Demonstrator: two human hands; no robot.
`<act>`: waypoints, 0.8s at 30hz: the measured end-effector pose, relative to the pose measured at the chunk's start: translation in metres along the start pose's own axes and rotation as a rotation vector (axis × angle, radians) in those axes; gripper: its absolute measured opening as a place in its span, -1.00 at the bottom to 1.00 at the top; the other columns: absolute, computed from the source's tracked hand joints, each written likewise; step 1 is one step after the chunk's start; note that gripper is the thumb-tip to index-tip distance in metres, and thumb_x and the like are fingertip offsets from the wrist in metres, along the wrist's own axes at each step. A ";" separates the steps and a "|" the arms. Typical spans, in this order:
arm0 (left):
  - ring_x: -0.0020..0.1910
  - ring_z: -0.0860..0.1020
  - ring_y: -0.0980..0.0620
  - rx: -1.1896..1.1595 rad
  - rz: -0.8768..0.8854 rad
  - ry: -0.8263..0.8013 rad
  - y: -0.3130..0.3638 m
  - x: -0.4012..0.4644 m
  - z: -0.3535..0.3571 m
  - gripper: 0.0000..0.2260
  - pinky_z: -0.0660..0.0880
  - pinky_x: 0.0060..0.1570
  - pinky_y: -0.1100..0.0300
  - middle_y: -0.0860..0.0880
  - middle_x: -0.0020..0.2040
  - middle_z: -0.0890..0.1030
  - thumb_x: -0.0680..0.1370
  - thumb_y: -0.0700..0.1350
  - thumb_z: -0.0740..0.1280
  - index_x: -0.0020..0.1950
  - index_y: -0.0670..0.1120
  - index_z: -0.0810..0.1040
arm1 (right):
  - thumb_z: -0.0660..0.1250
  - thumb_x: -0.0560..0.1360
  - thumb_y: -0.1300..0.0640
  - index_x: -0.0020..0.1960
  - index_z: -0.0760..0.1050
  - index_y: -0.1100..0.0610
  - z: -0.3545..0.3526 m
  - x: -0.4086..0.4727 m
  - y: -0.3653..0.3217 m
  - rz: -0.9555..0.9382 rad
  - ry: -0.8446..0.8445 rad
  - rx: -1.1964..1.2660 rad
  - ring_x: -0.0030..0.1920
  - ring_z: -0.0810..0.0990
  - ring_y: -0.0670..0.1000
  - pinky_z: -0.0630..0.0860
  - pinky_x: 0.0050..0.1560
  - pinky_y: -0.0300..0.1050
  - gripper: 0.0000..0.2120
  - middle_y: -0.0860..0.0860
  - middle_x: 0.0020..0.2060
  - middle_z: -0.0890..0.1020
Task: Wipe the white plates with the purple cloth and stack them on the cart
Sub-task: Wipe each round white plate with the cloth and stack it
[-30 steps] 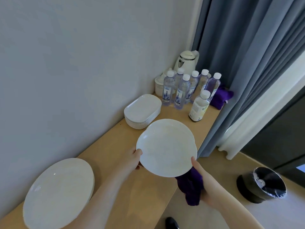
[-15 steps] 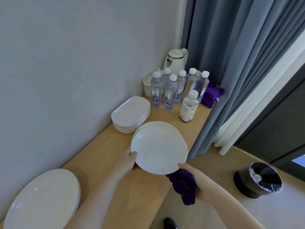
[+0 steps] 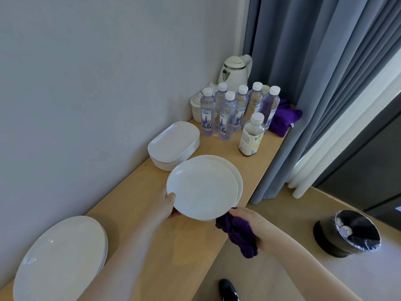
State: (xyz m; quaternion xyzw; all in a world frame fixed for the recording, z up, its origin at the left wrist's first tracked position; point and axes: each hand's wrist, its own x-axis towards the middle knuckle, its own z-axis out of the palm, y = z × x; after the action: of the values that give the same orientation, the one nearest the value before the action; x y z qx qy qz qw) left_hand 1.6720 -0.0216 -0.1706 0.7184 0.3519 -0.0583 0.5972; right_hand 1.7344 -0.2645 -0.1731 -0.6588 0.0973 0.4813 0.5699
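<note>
I hold plate (image 3: 201,187) at frame centre over counter (image 3: 138,203), left hand (image 3: 168,203) gripping its near-left rim, right hand (image 3: 249,222) clutching cloth (image 3: 238,233) at its lower-right edge, plate stack (image 3: 58,259) lower left.

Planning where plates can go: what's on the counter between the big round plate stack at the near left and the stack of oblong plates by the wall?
In the head view, only the left forearm crosses above it; the wooden counter there looks bare.
</note>
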 end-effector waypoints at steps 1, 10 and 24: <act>-0.17 0.59 0.00 -0.002 -0.007 0.009 0.000 0.001 0.001 -0.72 0.54 -0.38 0.27 -0.11 0.01 0.60 0.60 -0.21 0.04 0.24 -0.06 0.43 | 0.35 0.52 -0.07 0.20 0.52 0.01 0.000 -0.001 -0.001 -0.002 0.003 -0.012 0.08 0.64 0.16 0.55 0.18 0.11 -0.71 0.09 0.03 0.69; -0.31 0.49 0.00 0.091 -0.042 0.037 -0.004 0.010 0.009 -0.75 0.42 -0.39 0.21 -0.10 -0.12 0.52 0.60 -0.10 0.04 0.23 -0.03 0.38 | 0.34 0.52 -0.01 0.17 0.56 0.14 -0.001 -0.009 -0.012 0.099 0.021 -0.051 -0.01 0.63 0.15 0.56 0.08 0.03 -0.70 0.19 0.02 0.68; -0.23 0.49 -0.02 -0.040 -0.020 0.119 -0.011 -0.006 0.015 -0.82 0.45 -0.17 0.10 -0.04 -0.24 0.48 0.61 -0.02 0.12 -0.15 0.00 0.41 | 0.36 0.50 -0.08 0.09 0.54 0.12 0.048 -0.033 -0.062 -0.053 -0.194 -0.168 -0.10 0.62 0.11 0.54 -0.01 -0.01 -0.70 0.11 -0.09 0.67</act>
State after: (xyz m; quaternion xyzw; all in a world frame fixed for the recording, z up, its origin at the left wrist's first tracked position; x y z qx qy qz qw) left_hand 1.6664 -0.0368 -0.1808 0.7048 0.3951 -0.0145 0.5890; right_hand 1.7339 -0.2172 -0.1020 -0.6568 -0.0163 0.5340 0.5321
